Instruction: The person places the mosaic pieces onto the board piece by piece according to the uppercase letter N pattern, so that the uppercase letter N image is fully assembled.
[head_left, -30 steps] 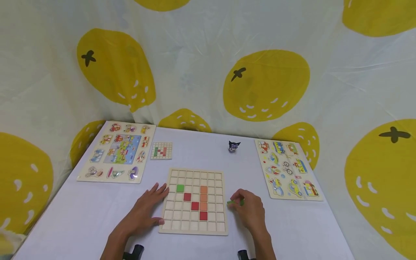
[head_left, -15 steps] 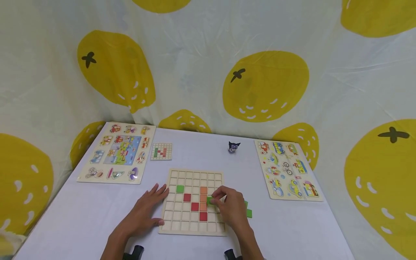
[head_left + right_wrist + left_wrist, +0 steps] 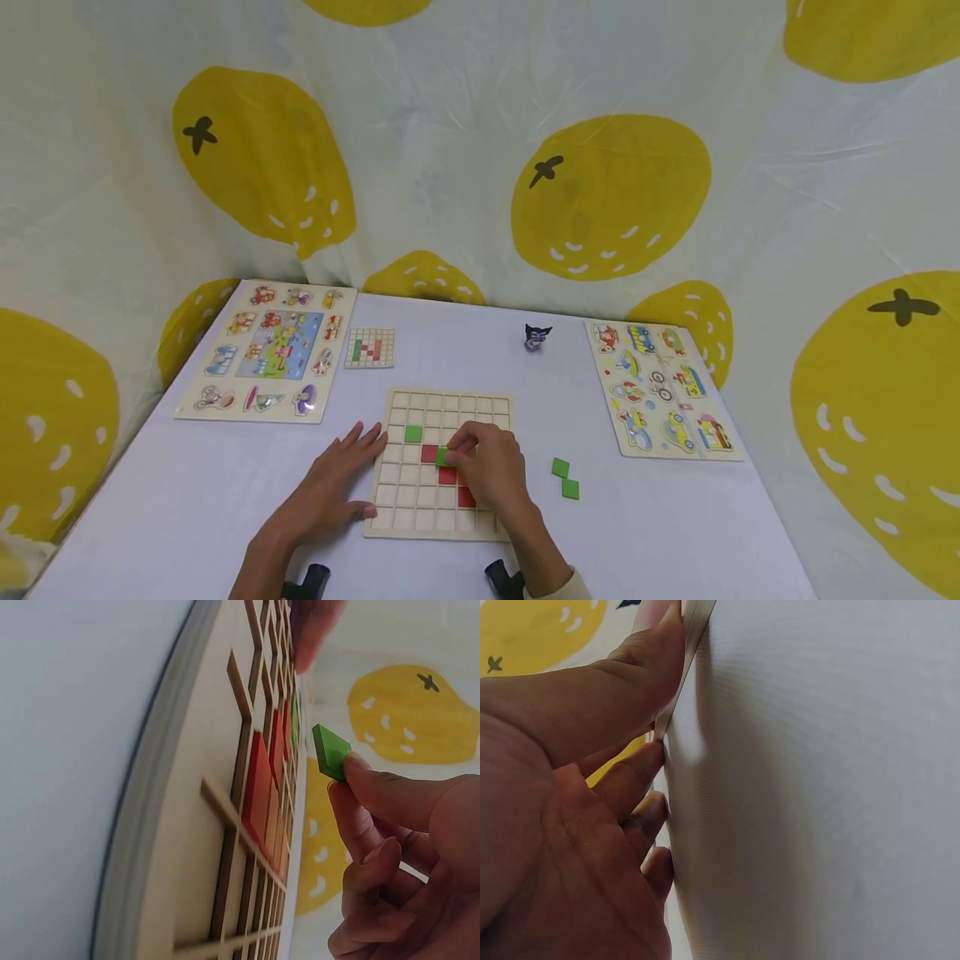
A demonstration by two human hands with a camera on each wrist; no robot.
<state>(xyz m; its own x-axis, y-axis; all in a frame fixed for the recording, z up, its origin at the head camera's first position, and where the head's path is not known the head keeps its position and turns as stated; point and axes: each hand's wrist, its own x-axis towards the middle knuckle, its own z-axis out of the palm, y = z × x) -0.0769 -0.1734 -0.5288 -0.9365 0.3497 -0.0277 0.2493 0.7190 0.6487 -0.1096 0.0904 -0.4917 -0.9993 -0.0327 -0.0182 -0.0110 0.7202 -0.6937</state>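
A wooden grid board [image 3: 405,521] lies flat on the table, holding one green tile [image 3: 413,433], a diagonal of red tiles [image 3: 429,453] and orange tiles mostly hidden by my right hand in the head view. That right hand [image 3: 491,467] pinches another green tile [image 3: 330,752] between thumb and fingertips, raised over the board's middle. In the right wrist view the orange tiles [image 3: 259,814] show beside the red ones. My left hand [image 3: 333,483] rests with spread fingers along the board's left edge, thumb at its lower left corner.
Two loose green tiles [image 3: 566,479] lie right of the board. A small pattern card [image 3: 370,347] sits behind it, beside a picture puzzle [image 3: 258,354] at the left. Another puzzle [image 3: 660,392] lies at the right, and a small dark figurine [image 3: 536,337] stands at the back.
My right hand has picked up a green tile from the right of the board and carried it left over the grid. The left hand has stayed at the board's edge.
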